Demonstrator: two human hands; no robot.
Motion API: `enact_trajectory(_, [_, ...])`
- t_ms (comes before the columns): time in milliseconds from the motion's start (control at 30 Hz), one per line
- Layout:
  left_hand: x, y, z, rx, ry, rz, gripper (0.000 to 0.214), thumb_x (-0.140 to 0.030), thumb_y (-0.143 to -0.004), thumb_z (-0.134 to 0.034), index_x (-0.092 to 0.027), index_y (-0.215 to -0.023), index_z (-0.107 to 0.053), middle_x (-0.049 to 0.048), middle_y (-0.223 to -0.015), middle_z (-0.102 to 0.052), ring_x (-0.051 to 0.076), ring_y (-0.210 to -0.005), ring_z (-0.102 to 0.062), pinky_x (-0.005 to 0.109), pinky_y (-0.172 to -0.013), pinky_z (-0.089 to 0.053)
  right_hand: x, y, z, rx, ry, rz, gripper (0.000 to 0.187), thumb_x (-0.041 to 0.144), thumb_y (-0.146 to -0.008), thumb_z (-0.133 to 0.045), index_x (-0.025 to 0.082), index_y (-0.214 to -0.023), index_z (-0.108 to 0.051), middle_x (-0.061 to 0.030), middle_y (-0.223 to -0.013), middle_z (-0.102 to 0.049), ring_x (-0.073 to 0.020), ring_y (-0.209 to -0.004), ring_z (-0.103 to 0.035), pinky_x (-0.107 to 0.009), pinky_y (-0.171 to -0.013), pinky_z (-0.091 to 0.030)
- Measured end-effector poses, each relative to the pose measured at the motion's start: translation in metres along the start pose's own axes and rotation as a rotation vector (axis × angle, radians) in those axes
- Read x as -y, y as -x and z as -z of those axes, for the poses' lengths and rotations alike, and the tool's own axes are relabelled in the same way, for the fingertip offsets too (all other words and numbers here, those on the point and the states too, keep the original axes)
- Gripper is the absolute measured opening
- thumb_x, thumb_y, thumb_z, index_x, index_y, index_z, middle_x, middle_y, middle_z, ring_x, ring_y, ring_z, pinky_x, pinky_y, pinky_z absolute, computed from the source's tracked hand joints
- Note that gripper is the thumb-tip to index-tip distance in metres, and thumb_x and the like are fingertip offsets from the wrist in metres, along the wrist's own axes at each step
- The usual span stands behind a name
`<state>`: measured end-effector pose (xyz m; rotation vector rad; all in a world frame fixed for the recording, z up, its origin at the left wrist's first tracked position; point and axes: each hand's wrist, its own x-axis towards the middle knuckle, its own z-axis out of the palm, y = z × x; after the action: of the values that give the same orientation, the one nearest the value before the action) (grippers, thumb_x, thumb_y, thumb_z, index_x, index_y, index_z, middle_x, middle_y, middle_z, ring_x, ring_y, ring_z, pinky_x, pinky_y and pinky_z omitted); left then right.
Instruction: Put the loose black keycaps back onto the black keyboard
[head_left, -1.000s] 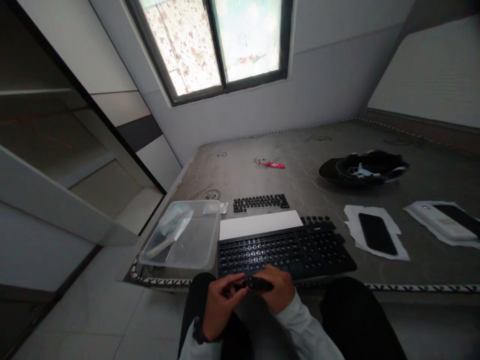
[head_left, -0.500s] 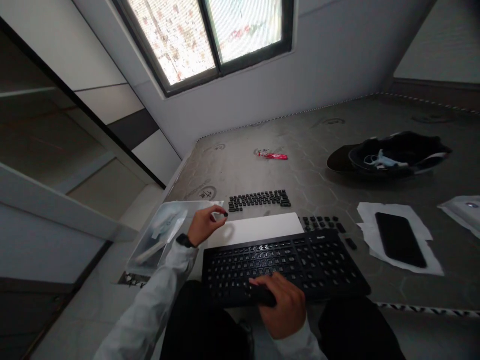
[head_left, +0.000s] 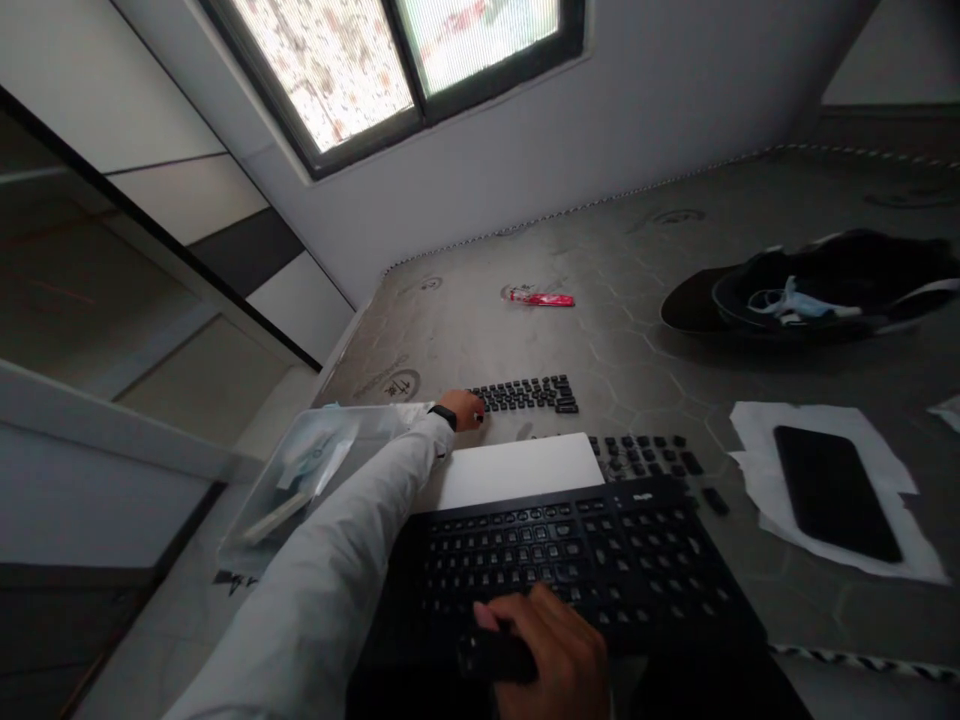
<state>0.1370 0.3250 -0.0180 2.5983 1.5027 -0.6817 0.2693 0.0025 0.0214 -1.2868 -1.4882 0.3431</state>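
My left hand (head_left: 466, 408) reaches to the left end of a block of loose black keycaps (head_left: 525, 394) laid in rows. Its fingers are pinched together at a small dark keycap (head_left: 478, 416), partly hidden by the hand. A black keyboard (head_left: 540, 545), with most of its keycaps off, lies in front of me across my lap. Over its lower edge, my right hand (head_left: 559, 640) is closed round a thick black handle (head_left: 496, 655); the tool's working end cannot be made out.
Behind the keyboard lies a white board (head_left: 521, 470). More loose keycaps (head_left: 645, 455) sit right of it. A clear plastic box (head_left: 262, 480) stands left, a phone (head_left: 836, 490) on white paper right. Farther back are a red packet (head_left: 551, 299) and a black cap (head_left: 817, 285) holding a mask.
My left hand has moved forward and right, from beside the white board to the keycap block, carrying a keycap. My right hand still grips the black handle. The view has shifted slightly.
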Motion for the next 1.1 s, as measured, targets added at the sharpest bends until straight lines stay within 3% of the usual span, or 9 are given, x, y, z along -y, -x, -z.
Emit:
enact_trajectory(400, [0.006,-0.015,-0.018,-0.006,-0.065,0.028,0.035,-0.040,-0.079,-0.063,-0.020,-0.108,-0.066,0.0106,-0.110,-0.067,0.025,-0.100,-0.062,0.041,-0.087,-0.047,-0.001,0.000,0.000,-0.006,-0.101,-0.022,0.025,0.029,-0.089,-0.057,0.022,-0.065,-0.056,0.0028,-0.051,-0.054,-0.0130,-0.048,-0.048,-0.029,-0.051,-0.028])
enact_trajectory(667, [0.004,-0.012,-0.014,-0.049,-0.031,0.021,0.031,-0.035,-0.070,-0.068,-0.024,-0.099,-0.072,0.0121,-0.102,-0.070,0.029,-0.095,-0.064,0.037,-0.081,-0.048,0.002,0.001,0.001,0.017,-0.082,-0.059,0.026,0.031,-0.089,-0.054,0.023,-0.065,-0.057,0.0020,-0.051,-0.054,-0.0141,-0.049,-0.050,-0.029,-0.052,-0.030])
enact_trajectory(800, [0.003,-0.003,-0.002,-0.075,0.000,0.021,0.032,-0.035,-0.070,-0.069,-0.025,-0.100,-0.072,0.0115,-0.098,-0.071,0.028,-0.091,-0.065,0.036,-0.080,-0.047,-0.001,0.001,0.002,0.040,-0.070,-0.069,0.025,0.031,-0.088,-0.056,0.023,-0.065,-0.058,0.0012,-0.052,-0.056,-0.0149,-0.051,-0.053,-0.029,-0.053,-0.033])
enact_trajectory(967, [-0.001,0.035,0.029,-0.184,0.045,0.061,0.032,-0.038,-0.077,-0.065,-0.027,-0.107,-0.069,0.0079,-0.098,-0.072,0.024,-0.091,-0.065,0.031,-0.080,-0.045,-0.003,-0.001,0.007,0.095,-0.100,-0.021,0.021,0.029,-0.088,-0.057,0.022,-0.069,-0.061,0.0002,-0.056,-0.058,-0.0151,-0.054,-0.055,-0.027,-0.054,-0.034])
enact_trajectory(1100, [-0.011,0.104,0.049,-0.324,0.086,0.114,0.032,-0.041,-0.090,-0.046,-0.027,-0.111,-0.066,0.0053,-0.095,-0.072,0.020,-0.089,-0.064,0.028,-0.077,-0.043,-0.006,0.000,0.009,0.064,-0.225,-0.068,0.027,0.033,-0.091,-0.051,0.020,-0.069,-0.061,-0.0021,-0.062,-0.061,-0.0160,-0.060,-0.057,-0.027,-0.059,-0.039])
